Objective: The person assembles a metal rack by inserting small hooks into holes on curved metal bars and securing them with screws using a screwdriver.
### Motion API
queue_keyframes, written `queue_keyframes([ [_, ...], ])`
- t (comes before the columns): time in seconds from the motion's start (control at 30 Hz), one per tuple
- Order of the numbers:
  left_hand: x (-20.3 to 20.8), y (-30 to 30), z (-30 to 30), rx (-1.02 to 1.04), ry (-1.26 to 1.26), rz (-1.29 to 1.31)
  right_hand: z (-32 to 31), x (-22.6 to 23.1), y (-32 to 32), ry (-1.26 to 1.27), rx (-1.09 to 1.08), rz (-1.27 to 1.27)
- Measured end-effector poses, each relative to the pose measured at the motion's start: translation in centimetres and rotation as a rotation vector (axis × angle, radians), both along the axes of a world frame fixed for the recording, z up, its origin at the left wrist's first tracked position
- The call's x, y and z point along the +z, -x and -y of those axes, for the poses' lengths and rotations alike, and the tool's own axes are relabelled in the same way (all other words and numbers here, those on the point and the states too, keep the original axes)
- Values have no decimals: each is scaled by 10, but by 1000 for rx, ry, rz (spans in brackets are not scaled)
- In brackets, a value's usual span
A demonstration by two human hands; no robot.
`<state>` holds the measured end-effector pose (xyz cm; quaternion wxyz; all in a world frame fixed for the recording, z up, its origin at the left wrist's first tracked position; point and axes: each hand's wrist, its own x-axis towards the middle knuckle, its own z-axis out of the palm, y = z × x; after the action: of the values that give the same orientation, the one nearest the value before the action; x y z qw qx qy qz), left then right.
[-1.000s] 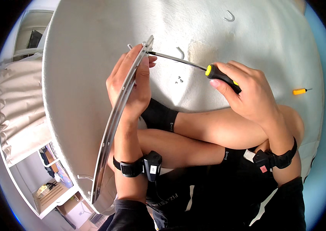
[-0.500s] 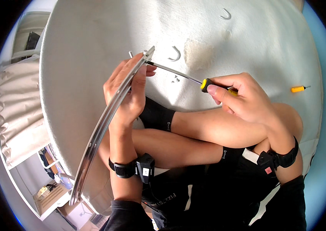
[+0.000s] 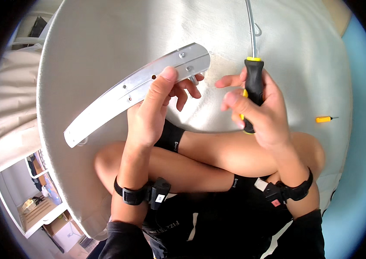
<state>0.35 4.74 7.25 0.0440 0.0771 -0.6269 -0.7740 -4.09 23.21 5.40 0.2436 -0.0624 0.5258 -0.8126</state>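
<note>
My left hand point(image 3: 146, 116) is closed on a curved, silvery metal strip point(image 3: 101, 105), its thumb on the broad face and the other fingers behind. Several holes run along the strip, and two screw heads point(image 3: 182, 55) sit near its far right end. A bit of bright metal rod point(image 3: 194, 80) pokes out beneath that end, beside my fingers. In my right hand point(image 3: 271, 112) lies a black and yellow screwdriver point(image 3: 254, 75), its handle against the palm with the fingers loosely curled. Its shaft points away from me, apart from the strip; the tip is out of view.
On the white padded surface point(image 3: 96, 52), a small orange screwdriver point(image 3: 322, 119) lies at the right. A metal hook point(image 3: 257, 30) is partly behind the long shaft. My crossed legs point(image 3: 191, 168) are close below the hands. Shelving point(image 3: 40, 216) stands at the lower left.
The metal strip has turned from nearly edge-on to show its broad face. My right hand has drawn the screwdriver off the strip and swung its shaft to point away from me.
</note>
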Motion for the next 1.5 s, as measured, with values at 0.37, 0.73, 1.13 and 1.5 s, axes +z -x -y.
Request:
queue_keyframes([
  [0.37,-7,-6,-12,-57,28,58,9,0,-8,-109,-18,-166],
  [0.73,-4,-8,-16,-127,-453,169,10,0,-10,96,-4,-119],
  [1.13,-10,-5,-16,-190,-509,137,7,0,-7,183,2,-108],
  [1.5,-11,-5,-16,-204,-515,116,11,0,-12,221,-11,-34],
])
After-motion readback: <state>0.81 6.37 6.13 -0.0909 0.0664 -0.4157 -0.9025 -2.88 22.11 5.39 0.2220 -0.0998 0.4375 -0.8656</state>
